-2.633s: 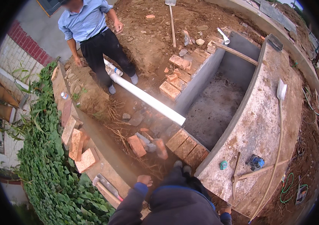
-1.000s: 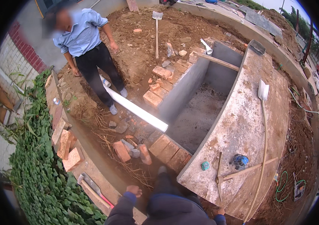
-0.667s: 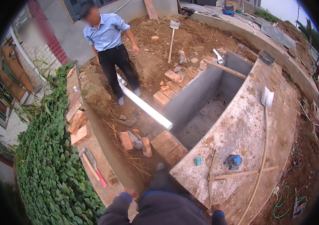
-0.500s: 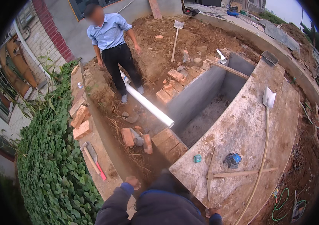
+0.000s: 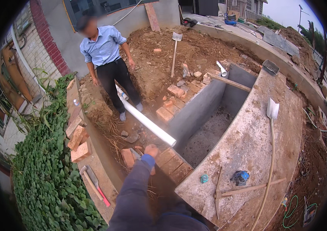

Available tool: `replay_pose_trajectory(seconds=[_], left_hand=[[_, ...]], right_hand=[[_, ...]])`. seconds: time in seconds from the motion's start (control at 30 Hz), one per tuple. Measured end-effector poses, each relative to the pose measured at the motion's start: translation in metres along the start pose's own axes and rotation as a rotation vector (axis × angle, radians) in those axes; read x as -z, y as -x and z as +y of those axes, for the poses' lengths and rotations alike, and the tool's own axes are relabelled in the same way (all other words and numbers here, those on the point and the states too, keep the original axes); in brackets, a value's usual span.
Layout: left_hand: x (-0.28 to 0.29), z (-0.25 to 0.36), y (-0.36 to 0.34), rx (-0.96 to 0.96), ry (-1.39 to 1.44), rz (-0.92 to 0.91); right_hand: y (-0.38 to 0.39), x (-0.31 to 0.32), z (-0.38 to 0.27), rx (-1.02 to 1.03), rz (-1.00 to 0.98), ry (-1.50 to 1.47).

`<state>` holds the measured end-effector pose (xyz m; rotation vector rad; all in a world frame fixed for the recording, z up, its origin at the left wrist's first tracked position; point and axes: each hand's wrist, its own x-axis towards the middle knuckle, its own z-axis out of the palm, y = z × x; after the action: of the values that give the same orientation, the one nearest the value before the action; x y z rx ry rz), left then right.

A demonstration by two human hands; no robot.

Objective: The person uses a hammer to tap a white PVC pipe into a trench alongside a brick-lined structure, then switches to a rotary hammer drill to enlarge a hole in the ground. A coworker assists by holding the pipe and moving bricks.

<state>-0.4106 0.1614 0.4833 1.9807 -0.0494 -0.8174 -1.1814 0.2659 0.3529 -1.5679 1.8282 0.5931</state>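
My left hand [image 5: 152,150] is held out in front of me with its fingers curled in and nothing showing in them. It hangs over the near bricks beside the pit, a little short of the near end of a white pipe [image 5: 148,124]. Loose bricks [image 5: 128,158] lie partly behind my sleeve. The brick edging [image 5: 172,162] of the grey rectangular pit [image 5: 206,140] is just right of the hand. My right hand is out of view.
A person in a blue shirt [image 5: 104,48] stands by the pipe's far end. On the slab [image 5: 248,142] lie a long-handled shovel [image 5: 272,109], a pickaxe [image 5: 219,193], a blue tool [image 5: 240,177] and a teal tape measure [image 5: 204,178]. A red-handled tool [image 5: 102,195] rests on the left wall.
My left arm has stretched forward, taking the hand from close to my body to above the bricks near the pipe. My right hand has left the view. The view has shifted slightly.
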Motion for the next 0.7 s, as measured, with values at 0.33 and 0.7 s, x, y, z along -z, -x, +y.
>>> replay_pose_trajectory(seconds=[0.33,0.7], left_hand=[[-0.077,-0.266,0.167,0.689,-0.108,-0.521],[0.01,-0.302,0.232,0.667,0.098,-0.042]], right_hand=[[-0.015,0.04,-0.042,-0.069,-0.003,-0.117],[-0.188,0.044,0.109,0.141,-0.091,-0.537]])
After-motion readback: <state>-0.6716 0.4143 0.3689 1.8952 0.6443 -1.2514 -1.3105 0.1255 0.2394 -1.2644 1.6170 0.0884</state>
